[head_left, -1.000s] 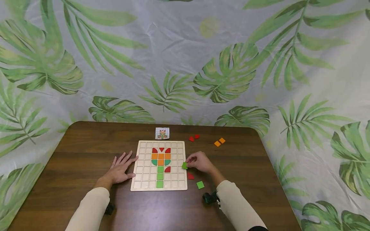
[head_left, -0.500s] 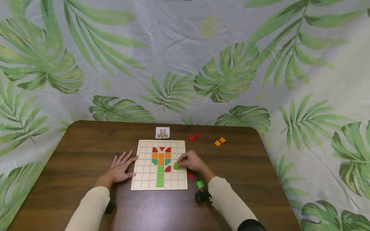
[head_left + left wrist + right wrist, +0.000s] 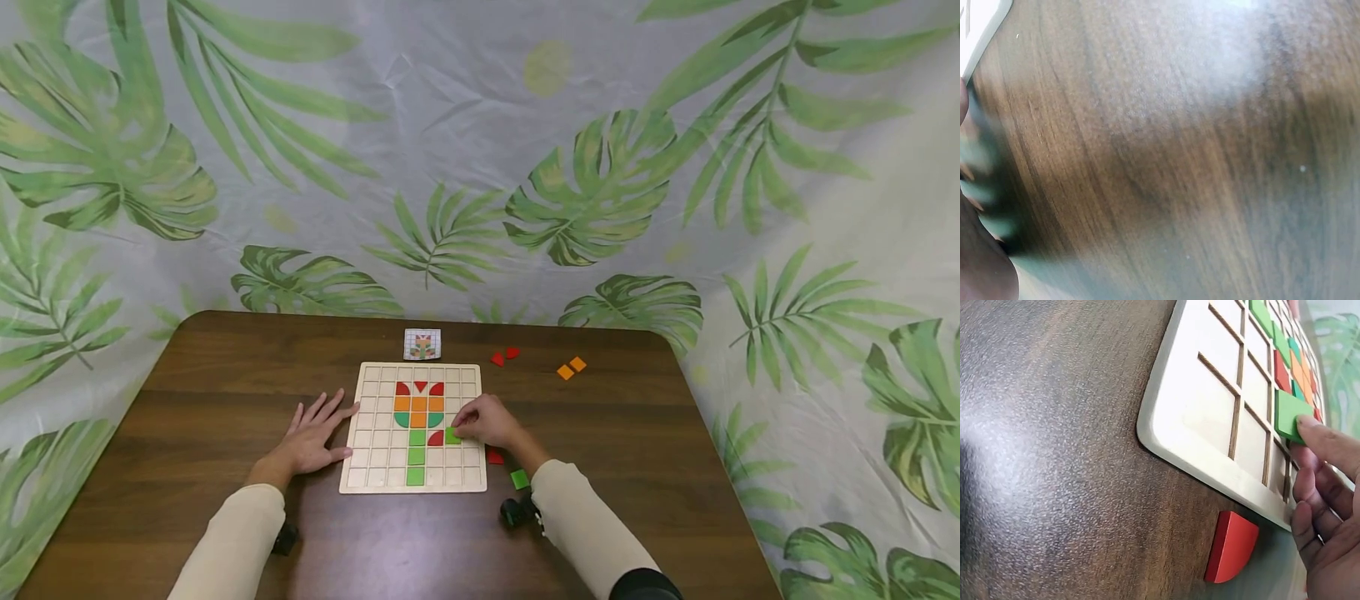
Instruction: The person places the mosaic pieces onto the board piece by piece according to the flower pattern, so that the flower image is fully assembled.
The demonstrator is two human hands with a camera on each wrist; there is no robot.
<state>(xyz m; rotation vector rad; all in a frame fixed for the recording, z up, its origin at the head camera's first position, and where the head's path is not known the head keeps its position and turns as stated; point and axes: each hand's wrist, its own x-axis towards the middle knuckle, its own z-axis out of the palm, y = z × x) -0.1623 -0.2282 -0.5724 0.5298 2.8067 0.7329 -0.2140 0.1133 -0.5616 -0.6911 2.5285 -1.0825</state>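
A pale wooden grid board (image 3: 382, 478) lies on the table, with red, orange, teal and green tiles set in it in a flower shape. My right hand (image 3: 487, 421) pinches a green square tile (image 3: 1289, 415) between thumb and fingers, over the cell just right of a red quarter-round tile (image 3: 436, 438). In the right wrist view the tile looks slightly tilted; whether it sits in the cell I cannot tell. My left hand (image 3: 307, 442) lies with fingers spread on the table, thumb and index finger touching the board's left edge.
A small printed pattern card (image 3: 422, 344) lies behind the board. To the right are two red tiles (image 3: 498, 358), two orange squares (image 3: 566, 372), a red quarter-round (image 3: 1232, 547) by the board's edge and a loose green square (image 3: 520, 479). A leaf-print cloth (image 3: 450, 125) hangs behind the table.
My right hand has carried the green square tile leftward from the board's right edge to beside the red quarter-round tile. The left hand has stayed in place.
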